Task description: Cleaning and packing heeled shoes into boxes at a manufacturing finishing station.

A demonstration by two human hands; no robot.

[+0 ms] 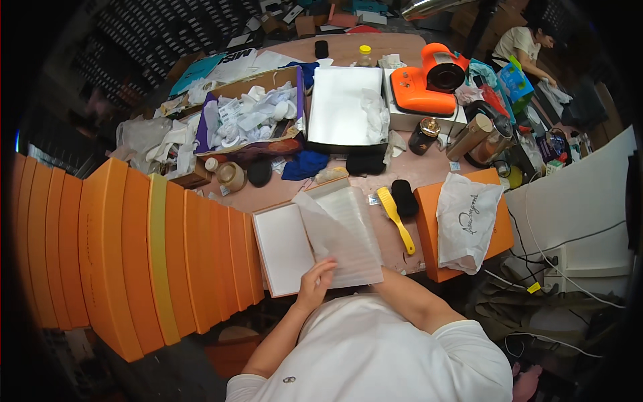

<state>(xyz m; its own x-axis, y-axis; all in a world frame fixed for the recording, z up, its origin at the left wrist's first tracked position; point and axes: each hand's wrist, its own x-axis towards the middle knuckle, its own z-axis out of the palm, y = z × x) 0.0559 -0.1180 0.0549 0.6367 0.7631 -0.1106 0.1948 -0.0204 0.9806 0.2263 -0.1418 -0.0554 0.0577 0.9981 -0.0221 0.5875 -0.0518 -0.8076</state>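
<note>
An open shallow box with a white inside [284, 242] and thin orange-tan edges is right in front of me, against the table's near edge. Thin translucent white tissue paper [348, 251] covers its right part, one corner lifted and folded over. My left hand [316, 281] is at the paper's lower left edge, its fingers closed on the sheet. From the right, my forearm reaches under the paper; my right hand itself is hidden there. Just right of the box lie a yellow brush [396, 221] and a black oblong pad [404, 197].
Orange boxes [120, 261] stand in a long row at left. An orange box [429, 234] with a white cloth bag [469, 221] lies right. Behind are a purple carton of crumpled paper [201, 130], a white-topped box [341, 100], an orange machine [422, 94] and jars. Another person [526, 50] works far right.
</note>
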